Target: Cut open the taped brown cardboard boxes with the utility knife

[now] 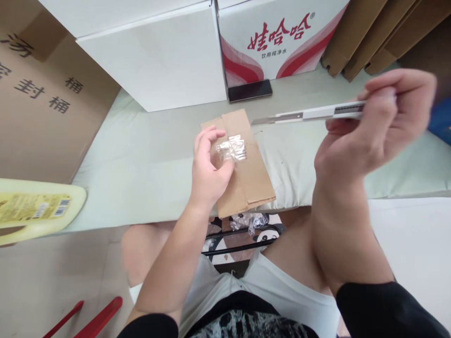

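Note:
A flat cardboard box lies at the front edge of a pale green padded surface. My left hand rests on its left side, with curved fingers and thumb steadying it. Between them, a patch of crumpled clear plastic or tape sits on the cardboard; I cannot tell whether it is stuck down. My right hand is raised to the right, closed round a white utility knife. The knife's blade is out and points left, its tip apart from the box's upper right edge.
A black phone-like slab lies before a white-and-red carton. A plain white box, a large brown carton and folded cardboard stand behind. At left is a yellow jug. Clear plastic wrap lies below the edge.

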The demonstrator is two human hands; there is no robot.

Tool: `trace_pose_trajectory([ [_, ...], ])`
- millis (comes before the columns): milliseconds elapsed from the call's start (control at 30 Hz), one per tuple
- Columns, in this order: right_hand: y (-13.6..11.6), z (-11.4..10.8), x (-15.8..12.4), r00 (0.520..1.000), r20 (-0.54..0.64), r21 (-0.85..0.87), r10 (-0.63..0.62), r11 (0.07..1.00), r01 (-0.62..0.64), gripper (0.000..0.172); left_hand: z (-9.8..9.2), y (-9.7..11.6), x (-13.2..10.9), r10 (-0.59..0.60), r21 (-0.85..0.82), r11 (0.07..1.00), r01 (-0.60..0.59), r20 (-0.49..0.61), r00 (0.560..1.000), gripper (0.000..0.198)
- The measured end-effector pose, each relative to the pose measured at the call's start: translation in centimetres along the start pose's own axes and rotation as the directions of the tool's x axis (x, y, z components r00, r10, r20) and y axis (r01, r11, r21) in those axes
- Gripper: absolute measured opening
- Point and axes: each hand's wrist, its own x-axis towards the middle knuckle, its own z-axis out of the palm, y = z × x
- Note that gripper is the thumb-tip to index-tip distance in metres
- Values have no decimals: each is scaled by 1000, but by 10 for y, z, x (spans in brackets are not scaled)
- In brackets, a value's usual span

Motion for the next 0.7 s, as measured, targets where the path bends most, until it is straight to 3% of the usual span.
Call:
trace_pose_trajectory([
  [133, -30, 4, -4, 990, 88, -99, -106, 988, 115, 32, 15, 9, 0, -37, 3, 999, 37, -46, 998, 59],
  [233, -23, 5, -8, 983, 57, -145, -176, 972, 183, 26, 18, 14, -2, -83, 2, 996, 84, -43, 996, 58],
  [333, -9, 3, -8, 985, 19, -223, -173, 959, 173, 25, 18, 16, -3, -118, -1, 993, 118, -21, 993, 54],
  [433, -4, 3, -10, 988, 60, -240, -143, 959, 153, 24, 18, 16, -4, -128, 2, 992, 128, -17, 992, 49],
  [567, -3, 6, -16, 971, 135, -281, -196, 932, 228, 17, 19, 17, -5, -124, 18, 992, 124, -26, 992, 48],
  [700, 0, 8, -21, 977, 165, -338, -136, 923, 185, 11, 19, 18, -5, -146, 21, 989, 147, -27, 989, 47],
])
